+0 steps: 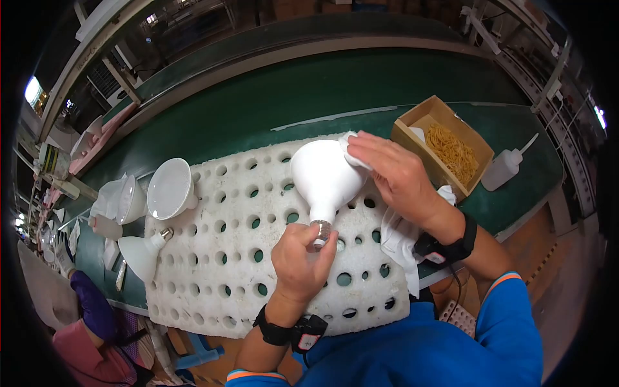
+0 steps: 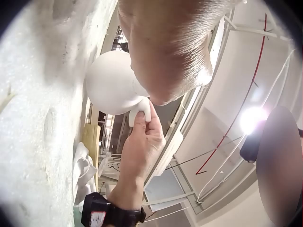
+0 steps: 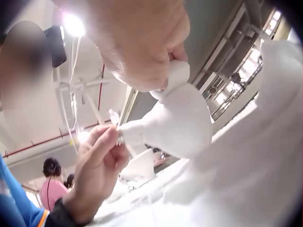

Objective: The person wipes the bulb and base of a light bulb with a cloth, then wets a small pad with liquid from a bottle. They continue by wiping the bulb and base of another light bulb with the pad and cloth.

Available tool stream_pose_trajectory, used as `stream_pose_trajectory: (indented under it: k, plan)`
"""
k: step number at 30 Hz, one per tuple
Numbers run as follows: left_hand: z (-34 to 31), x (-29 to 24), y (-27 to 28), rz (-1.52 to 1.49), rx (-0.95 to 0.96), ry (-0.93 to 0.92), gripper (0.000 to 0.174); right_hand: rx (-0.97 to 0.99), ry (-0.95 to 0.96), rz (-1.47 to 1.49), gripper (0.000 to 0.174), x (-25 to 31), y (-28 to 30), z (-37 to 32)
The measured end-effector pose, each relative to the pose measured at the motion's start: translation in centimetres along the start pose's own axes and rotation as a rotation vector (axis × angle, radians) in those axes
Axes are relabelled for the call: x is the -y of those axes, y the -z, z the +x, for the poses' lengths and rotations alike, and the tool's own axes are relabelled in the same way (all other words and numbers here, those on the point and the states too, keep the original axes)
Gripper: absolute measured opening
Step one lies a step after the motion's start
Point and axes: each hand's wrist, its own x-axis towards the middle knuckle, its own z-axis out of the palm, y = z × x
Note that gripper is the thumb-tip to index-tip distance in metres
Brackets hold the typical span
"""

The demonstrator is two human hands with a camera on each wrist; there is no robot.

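Note:
A white lamp [image 1: 324, 174] with a wide round head is held above the foam board, its metal screw base pointing toward the person. The left hand [image 1: 300, 261] grips that base, with fingers and thumb curled round it. At the lamp's rim the right hand [image 1: 396, 174] pinches a folded white cloth [image 1: 354, 152] against the surface. In the left wrist view the cloth [image 2: 140, 111] sits between the thumb and fingers of the right hand [image 2: 138, 151]. The right wrist view shows the left hand [image 3: 99, 163] at the base of the lamp [image 3: 177, 122].
The perforated foam board [image 1: 209, 248] lies under both hands. Several white lamps, one of them upturned [image 1: 171, 188], stand at its left. A box of yellow rubber bands [image 1: 454, 151], a squeeze bottle [image 1: 502, 169] and a white cloth [image 1: 401, 242] are at the right. Another person's sleeve [image 1: 93, 303] shows far left.

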Motion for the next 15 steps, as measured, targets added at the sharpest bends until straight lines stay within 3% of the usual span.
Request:
stream_pose_trajectory:
  k: [6,9,11,14,15]
  plan:
    - [0.1,-0.2,0.1,0.007,0.035,-0.040,0.036,0.044,0.121,0.152,0.028,5.0,0.5,-0.4]
    - [0.3,-0.4,0.0,0.002,0.043,-0.037,0.033,0.012,0.115,0.037,0.027,1.5,0.2,1.2]
    - [0.3,-0.3,0.1,-0.003,0.049,-0.010,0.030,-0.008,-0.009,0.030,0.029,0.3,0.3,1.4]
    - [-0.2,0.2,-0.1,-0.162,-0.015,0.168,0.029,0.004,-0.092,0.037,0.035,0.4,0.8,1.2]
    - [-0.2,0.0,-0.3,-0.317,-0.094,0.339,0.029,0.015,-0.090,0.005,0.035,0.9,1.2,0.8]
